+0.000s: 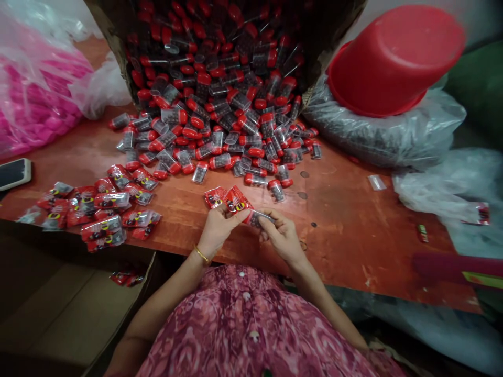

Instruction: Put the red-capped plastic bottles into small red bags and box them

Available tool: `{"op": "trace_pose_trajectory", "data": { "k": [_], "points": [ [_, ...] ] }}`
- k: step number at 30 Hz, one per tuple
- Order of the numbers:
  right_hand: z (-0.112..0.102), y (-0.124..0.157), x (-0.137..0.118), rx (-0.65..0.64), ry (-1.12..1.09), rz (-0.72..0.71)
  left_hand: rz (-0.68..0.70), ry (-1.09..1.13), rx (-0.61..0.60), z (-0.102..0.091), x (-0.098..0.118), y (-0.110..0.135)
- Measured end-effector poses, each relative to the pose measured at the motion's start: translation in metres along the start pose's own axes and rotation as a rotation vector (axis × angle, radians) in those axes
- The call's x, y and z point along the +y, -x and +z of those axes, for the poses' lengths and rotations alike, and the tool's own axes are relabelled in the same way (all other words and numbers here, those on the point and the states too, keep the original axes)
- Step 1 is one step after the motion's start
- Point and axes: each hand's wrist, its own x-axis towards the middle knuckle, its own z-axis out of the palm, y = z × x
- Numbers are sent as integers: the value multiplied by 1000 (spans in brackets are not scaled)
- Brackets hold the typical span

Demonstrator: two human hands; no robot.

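My left hand (pixel 218 230) is closed on red printed packets (pixel 238 200), which fan out above its fingers. Between both hands lies a small clear container (pixel 255 219) with dark contents. Its end meets the packet's edge, and whether it is inside the packet I cannot tell. The fingers of my right hand (pixel 282 234) pinch this container from the right. Just beyond my hands, a large heap of red-capped clear containers (pixel 220 125) spills across the red-brown table (pixel 346 225). Several filled red packets (pixel 106 204) are piled to the left.
The heap pours from a cardboard box (pixel 113 31). A red bucket (pixel 396 63) stands upside down on a plastic bag (pixel 377 131) at right. A bag of pink pieces (pixel 35 94) and a phone (pixel 14 174) are at left. Below the table edge sits an open carton (pixel 70 314) with packets.
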Motion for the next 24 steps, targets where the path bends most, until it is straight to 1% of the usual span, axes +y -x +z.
{"op": "trace_pose_trajectory", "data": {
  "k": [3, 4, 8, 10, 13, 17, 19, 21, 22, 24],
  "points": [
    [14, -2, 5, 128, -38, -72, -46, 165, 23, 6, -6, 0],
    [18, -3, 7, 150, -63, -86, -50, 212, 32, 8, -7, 0],
    [28, -8, 9, 118, -183, -60, -63, 346, 55, 11, -12, 1],
    [28, -10, 6, 129, -176, -61, -23, 335, 32, 11, -13, 2],
    [26, -11, 1, 140, -85, -91, 73, 261, -1, 9, -14, 1],
    [31, -12, 0, 108, -59, -91, 52, 240, 67, 9, -15, -3],
    [34, -14, 2, 132, -63, -84, 54, 223, 90, 11, -16, -3],
    [37, -16, 4, 156, -70, -89, 70, 223, 85, 12, -15, -3],
    [38, -18, 4, 146, -76, -94, 75, 230, 80, 12, -14, -2],
    [38, -19, 4, 67, -89, -90, 89, 231, 72, 11, -11, -2]
  ]
}}
